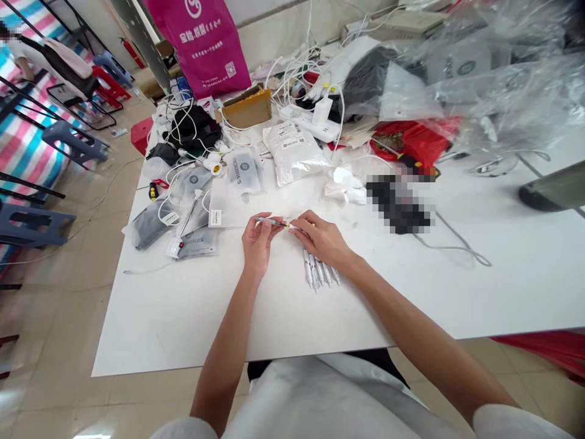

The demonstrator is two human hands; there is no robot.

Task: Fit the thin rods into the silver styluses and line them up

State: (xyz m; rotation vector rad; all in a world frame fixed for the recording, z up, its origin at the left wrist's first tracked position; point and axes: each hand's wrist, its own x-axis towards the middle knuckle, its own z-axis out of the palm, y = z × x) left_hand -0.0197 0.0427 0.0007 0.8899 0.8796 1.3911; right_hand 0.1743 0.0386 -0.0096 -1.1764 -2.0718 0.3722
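Note:
Above the white table [192,323], my left hand [257,244] is closed on a slim silver and dark pen [270,221], held roughly level. My right hand [324,241] meets it from the other side, its fingertips pinched around a white, narrow part at the pen's right end. Whether that part is joined to the pen or separate, I cannot tell. Several white and silver pens [320,271] lie side by side on the tabletop, just below my right hand and partly covered by it.
Flat translucent packets [244,171] and a white plastic parcel [297,149] lie beyond my hands. Tangled white cables and a power strip [320,125] fill the back. Clear plastic bags [493,85] pile up at right, near a dark cylinder [555,189]. Crumpled tissue [345,186] sits nearer.

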